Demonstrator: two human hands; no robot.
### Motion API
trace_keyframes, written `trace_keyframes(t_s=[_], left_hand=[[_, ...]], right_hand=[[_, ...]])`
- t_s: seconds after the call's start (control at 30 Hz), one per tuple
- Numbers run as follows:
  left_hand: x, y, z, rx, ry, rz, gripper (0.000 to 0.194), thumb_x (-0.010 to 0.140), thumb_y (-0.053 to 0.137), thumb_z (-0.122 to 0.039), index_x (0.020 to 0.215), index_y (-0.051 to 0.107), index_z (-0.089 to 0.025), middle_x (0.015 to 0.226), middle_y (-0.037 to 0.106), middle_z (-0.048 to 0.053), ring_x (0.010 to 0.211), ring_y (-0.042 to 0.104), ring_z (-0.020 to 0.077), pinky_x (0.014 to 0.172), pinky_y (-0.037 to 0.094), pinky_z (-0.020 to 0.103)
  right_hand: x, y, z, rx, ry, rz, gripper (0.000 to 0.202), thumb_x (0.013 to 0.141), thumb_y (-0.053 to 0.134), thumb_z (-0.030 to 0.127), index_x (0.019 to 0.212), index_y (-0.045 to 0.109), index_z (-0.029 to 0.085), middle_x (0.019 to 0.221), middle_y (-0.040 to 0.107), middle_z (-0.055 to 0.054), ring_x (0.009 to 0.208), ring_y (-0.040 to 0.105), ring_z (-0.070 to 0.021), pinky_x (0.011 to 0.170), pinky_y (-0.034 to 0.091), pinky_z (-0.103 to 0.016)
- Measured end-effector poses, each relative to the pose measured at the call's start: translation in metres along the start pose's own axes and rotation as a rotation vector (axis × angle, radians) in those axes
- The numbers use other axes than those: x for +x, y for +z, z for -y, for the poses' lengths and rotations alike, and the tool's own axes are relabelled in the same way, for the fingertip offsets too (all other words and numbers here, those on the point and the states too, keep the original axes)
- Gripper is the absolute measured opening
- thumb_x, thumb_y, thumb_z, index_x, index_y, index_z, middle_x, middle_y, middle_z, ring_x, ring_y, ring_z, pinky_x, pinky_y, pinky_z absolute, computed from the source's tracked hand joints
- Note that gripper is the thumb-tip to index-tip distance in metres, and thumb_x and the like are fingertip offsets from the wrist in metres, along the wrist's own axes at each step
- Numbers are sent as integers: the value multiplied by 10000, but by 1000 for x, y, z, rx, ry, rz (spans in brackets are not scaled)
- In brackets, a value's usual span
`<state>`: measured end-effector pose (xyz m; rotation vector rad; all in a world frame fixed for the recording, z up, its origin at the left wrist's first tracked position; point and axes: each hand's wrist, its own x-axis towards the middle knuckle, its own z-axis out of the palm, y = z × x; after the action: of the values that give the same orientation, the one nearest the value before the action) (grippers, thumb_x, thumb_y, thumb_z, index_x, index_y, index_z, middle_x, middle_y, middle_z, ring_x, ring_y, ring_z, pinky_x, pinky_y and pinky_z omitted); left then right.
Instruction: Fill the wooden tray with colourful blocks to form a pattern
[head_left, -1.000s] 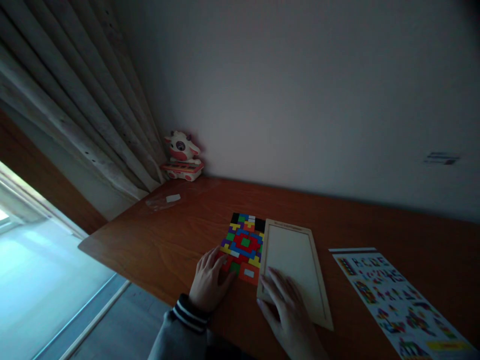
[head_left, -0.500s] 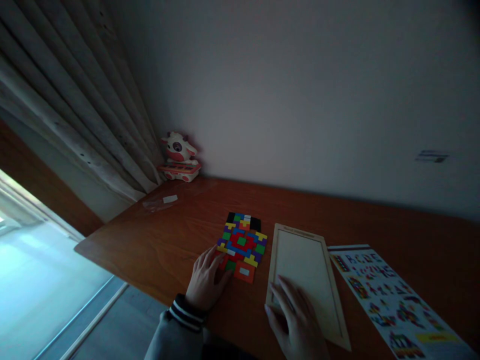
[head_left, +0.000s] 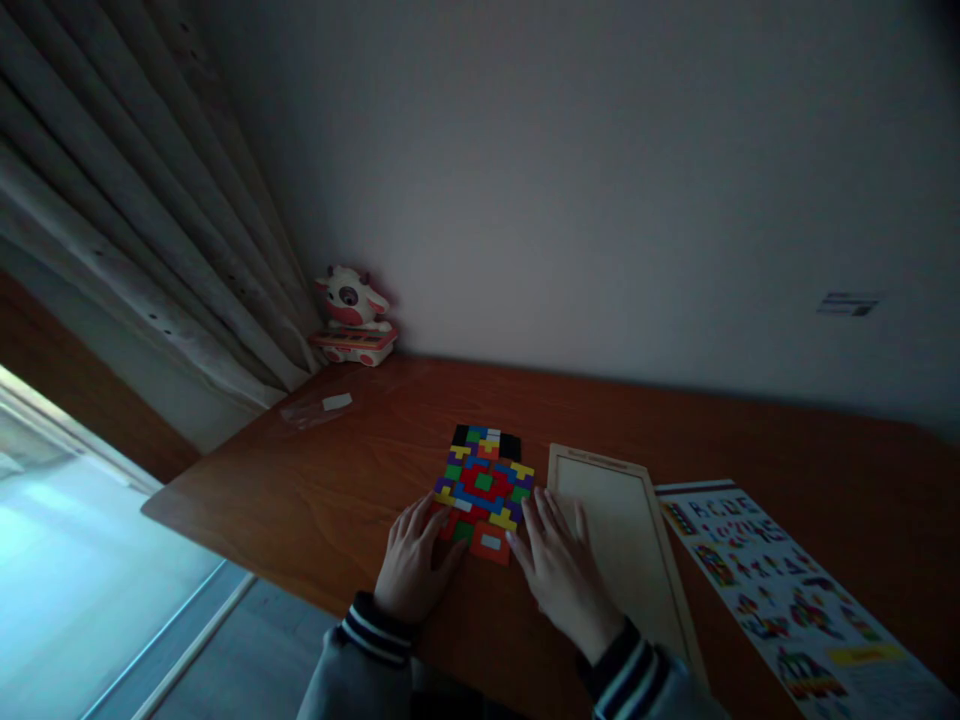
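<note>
Coloured puzzle blocks (head_left: 484, 482) lie flat on the table, fitted together into one figure with black corners at the far end and orange-red ones at the near end. At its lower left rests my left hand (head_left: 416, 560), fingers apart, fingertips touching the red and green blocks. My right hand (head_left: 559, 560) is spread at the lower right side, its fingertips at the edge of the blocks and part of it over the wooden tray (head_left: 622, 520). That shallow, pale-framed tray lies to the right of the figure. Neither hand grips anything.
A printed pattern sheet (head_left: 787, 590) lies right of the tray. At the table's far left corner stands a cow toy with a keyboard (head_left: 354, 318), near a clear plastic bag (head_left: 304, 410) with a white label. A curtain (head_left: 150, 200) hangs at the left.
My right hand has moved up and left, from over the tray's near part to the right edge of the blocks. My left hand stays in place.
</note>
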<state>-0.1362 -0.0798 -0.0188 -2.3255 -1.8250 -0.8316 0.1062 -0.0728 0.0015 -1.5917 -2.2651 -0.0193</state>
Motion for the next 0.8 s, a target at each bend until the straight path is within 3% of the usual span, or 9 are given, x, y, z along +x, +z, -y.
trace_keyframes(t_s=[0.17,0.37,0.6,0.8], left_hand=[[-1,0,-1,7,-32,29,386,908,595,-451,1242,632,-261,1392,544,113,1248,531,333,1038,465,558],[-1,1,-1,32,-65,7,366,912,593,-406,1252,626,-278,1412,531,112,1269,519,334,1061,431,592],[-4,6,4,-6,-57,-39,375,910,594,-378,1260,610,-245,1395,547,118,1268,526,326,1077,434,572],[-2,6,5,-34,-39,-48,339,896,610,-367,1207,645,-236,1360,564,122,1242,543,330,1057,456,567]], right_hand=[[25,14,7,-5,19,76,512,1020,314,397,1361,554,100,1476,475,-217,1425,350,-345,1138,108,-670],[32,24,8,33,1,77,514,1006,355,415,1387,528,117,1480,480,-194,1335,477,-331,1100,294,-587],[-4,12,-19,43,-68,-107,394,995,410,421,1188,659,182,1299,643,-138,1188,593,-290,1026,402,-509],[-24,-6,16,130,-179,-54,266,936,525,264,1160,670,246,1243,676,-61,1140,609,-242,1063,389,-464]])
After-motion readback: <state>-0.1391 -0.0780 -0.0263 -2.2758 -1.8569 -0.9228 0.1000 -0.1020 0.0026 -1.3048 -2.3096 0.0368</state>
